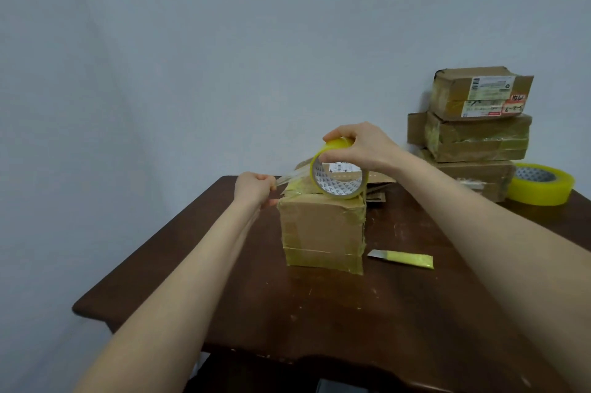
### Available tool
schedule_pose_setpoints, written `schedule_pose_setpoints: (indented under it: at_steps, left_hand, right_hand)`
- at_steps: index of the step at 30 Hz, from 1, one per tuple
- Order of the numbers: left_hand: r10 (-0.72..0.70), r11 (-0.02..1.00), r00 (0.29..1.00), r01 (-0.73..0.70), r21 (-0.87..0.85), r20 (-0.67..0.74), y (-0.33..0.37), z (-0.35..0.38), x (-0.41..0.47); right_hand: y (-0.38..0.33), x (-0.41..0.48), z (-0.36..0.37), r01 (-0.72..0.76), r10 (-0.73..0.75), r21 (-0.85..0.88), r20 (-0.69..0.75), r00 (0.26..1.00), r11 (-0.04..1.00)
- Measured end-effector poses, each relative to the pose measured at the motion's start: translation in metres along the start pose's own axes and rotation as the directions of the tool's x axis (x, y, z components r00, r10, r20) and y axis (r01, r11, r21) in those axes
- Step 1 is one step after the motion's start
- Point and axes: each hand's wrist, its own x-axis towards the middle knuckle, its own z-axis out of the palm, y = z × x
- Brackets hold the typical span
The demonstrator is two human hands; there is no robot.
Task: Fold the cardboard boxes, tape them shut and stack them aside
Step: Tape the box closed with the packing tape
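On top of cardboard box (321,232), right hand (358,144) grips tape roll (339,176) while left hand (254,189) pinches tape end (283,179) taut, ready to seal

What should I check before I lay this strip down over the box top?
1. Tape end held: the left hand pinches the strip, drawn out from the tape roll: ok.
2. Roll held: the right hand grips it above the box: ok.
3. Strip stuck to the box yet: cannot tell.
4. Top flaps flat: mostly hidden behind the roll: cannot tell.
5. Blade free: the cutter lies on the table right of the box, with both hands off it: ok.
6. Finished boxes aside: the stack of three stands back right: ok.
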Motion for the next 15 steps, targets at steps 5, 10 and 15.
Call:
schedule_pose_setpoints:
  at_steps: [5,10,15]
  left_hand:
    - [-0.002,1.0,1.0,0.002,0.011,0.016,-0.009,0.0,-0.005]
    - [0.023,0.998,1.0,-0.023,0.053,0.015,-0.015,-0.001,-0.009]
    - [0.071,0.966,0.991,-0.097,0.241,0.115,-0.029,-0.001,-0.013]
  right_hand:
    - [-0.002,-0.002,0.006,0.0,0.0,0.035,0.013,1.0,0.999]
    - [0.002,-0.008,0.007,-0.057,0.059,0.049,-0.045,0.997,0.997]
    - [0.002,-0.011,0.014,-0.018,0.022,0.063,-0.075,0.997,0.998]
